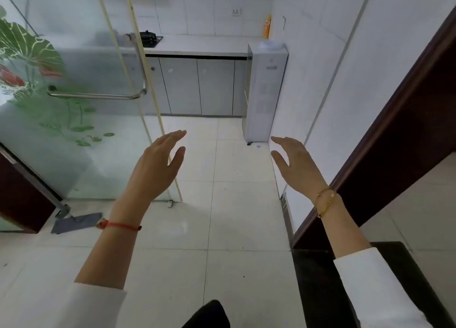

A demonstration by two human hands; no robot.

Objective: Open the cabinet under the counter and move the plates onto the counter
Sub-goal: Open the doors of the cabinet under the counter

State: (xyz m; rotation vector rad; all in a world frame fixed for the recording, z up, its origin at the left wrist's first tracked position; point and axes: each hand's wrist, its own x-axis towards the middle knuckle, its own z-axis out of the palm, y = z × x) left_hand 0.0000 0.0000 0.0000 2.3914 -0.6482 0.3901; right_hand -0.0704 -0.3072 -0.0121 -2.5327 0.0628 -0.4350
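Head view, left to right: frosted glass door (74, 100) with lotus print and steel handle (108, 95), swung open at left; gas hob (149, 40) on worktop (197, 45) at far wall; grey cabinet doors (197, 85) under that worktop, all closed; orange bottle (267, 26) at worktop's right end; white water dispenser (265, 90) beside cabinets; left hand (158, 167) and right hand (297, 166) raised over floor tiles, well apart, fingers straight, holding nothing; plates not visible.
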